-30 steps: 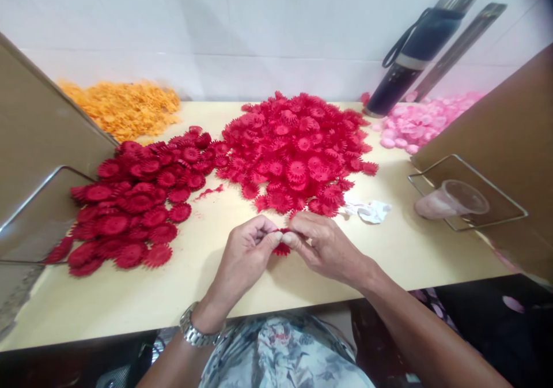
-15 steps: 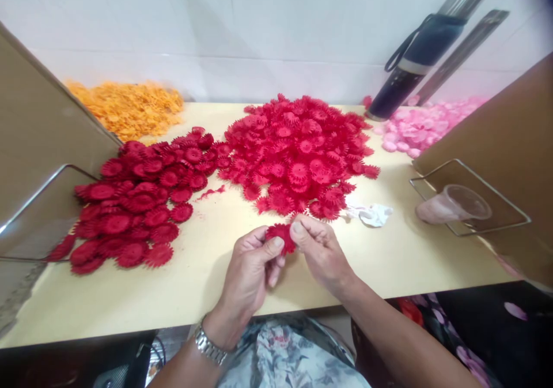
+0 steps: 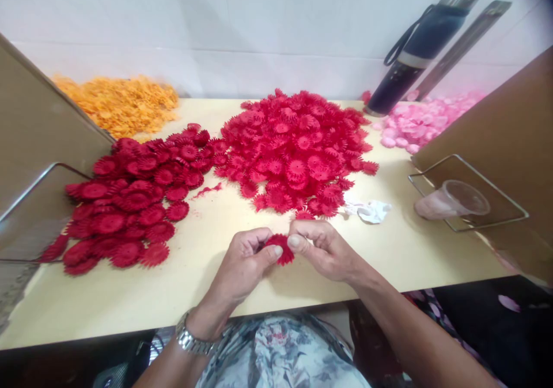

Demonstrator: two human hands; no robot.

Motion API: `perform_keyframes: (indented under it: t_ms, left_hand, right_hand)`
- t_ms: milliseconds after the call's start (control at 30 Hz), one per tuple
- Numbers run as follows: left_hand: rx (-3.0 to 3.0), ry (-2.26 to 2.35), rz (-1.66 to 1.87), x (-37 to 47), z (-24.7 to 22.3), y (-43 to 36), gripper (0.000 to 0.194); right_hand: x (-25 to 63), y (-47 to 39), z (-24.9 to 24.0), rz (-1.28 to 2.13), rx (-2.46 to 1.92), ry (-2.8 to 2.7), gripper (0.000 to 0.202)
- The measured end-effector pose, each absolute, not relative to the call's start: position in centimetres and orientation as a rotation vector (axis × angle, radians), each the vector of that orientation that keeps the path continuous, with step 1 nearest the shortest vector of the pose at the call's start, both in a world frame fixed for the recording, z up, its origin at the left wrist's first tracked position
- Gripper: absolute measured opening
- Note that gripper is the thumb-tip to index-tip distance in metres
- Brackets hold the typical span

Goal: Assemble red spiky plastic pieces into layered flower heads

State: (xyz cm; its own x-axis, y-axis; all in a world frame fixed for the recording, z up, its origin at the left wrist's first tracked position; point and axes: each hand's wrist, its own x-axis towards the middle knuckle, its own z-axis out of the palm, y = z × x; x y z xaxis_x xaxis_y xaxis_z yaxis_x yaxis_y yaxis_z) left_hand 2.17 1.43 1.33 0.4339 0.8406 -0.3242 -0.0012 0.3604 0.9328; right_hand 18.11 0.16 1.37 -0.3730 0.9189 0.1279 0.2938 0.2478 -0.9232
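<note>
My left hand and my right hand meet near the front of the cream table, and both pinch one small red fringed flower piece between thumb and fingers. The piece is partly hidden by my fingertips. A metal watch sits on my left wrist. Just beyond my hands lies a large heap of bright red flower pieces. To the left spreads a flatter heap of darker red flower pieces.
An orange pile lies at the back left and a pink pile at the back right. A dark bottle leans on the wall. Brown boards with wire stands flank both sides; a plastic cup and white scrap lie right.
The red piece showed more face-on half a second ago; now my hands sit slightly lower and closer together, fingertips covering more of it. The piles have not moved.
</note>
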Motion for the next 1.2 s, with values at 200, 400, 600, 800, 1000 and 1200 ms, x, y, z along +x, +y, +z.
perform_keyframes:
  t_ms: [200, 400, 600, 800, 1000, 1200]
  left_hand:
    - [0.827, 0.913, 0.656, 1.9, 1.3, 1.6, 0.019]
    - [0.991, 1.032, 0.673, 2.0, 2.1, 1.7, 0.014]
    - [1.113, 0.966, 0.633, 2.0, 1.9, 1.4, 0.016]
    - [0.914, 0.888, 0.597, 1.8, 1.3, 1.5, 0.021]
    - [1.219, 0.999, 0.562, 1.8, 2.0, 1.7, 0.017]
    - [1.353, 0.965, 0.565, 2.0, 2.5, 1.6, 0.013]
  right_hand:
    - [16.8, -0.5, -0.2, 1.472, -0.930, -1.359, 0.043]
    - [18.0, 0.1, 1.8, 0.953, -1.227, -1.824, 0.028]
    - [18.0, 0.2, 1.7, 1.134, -1.092, -1.823, 0.035]
    - [16.8, -0.4, -0.1, 1.448, -0.971, -1.380, 0.044]
    - [18.3, 0.2, 1.9, 0.965, -1.156, -1.907, 0.025]
    - [17.9, 0.4, 1.9, 1.127, -1.106, -1.856, 0.032]
